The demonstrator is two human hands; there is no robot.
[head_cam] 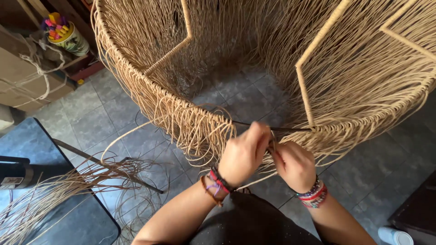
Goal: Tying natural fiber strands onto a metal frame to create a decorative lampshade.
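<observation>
Head view, looking straight down into a big round wicker frame [136, 77] standing on the grey tiled floor [104, 118]. Both hands meet at its near rim, around 6 o'clock of the ring. The left hand [243, 154] is pinched shut on a thin cane strand [268, 174] right at the rim, and the right hand [295, 164] is curled tight just beside it at 3 o'clock, gripping the same bit of weaving, fingers touching the rim. A bare dark stretch of rim rod [272, 129] shows just above the knuckles. Loose strand ends hang down off the rim all round. Both wrists have stacks of coloured bracelets [313, 194]. Off at 9 o'clock there's a bundle of loose cane strips [68, 181] lying across a dark blue worktop [27, 140]. Up at 11 o'clock a cup of coloured bits [68, 36] sits on a shelf.
</observation>
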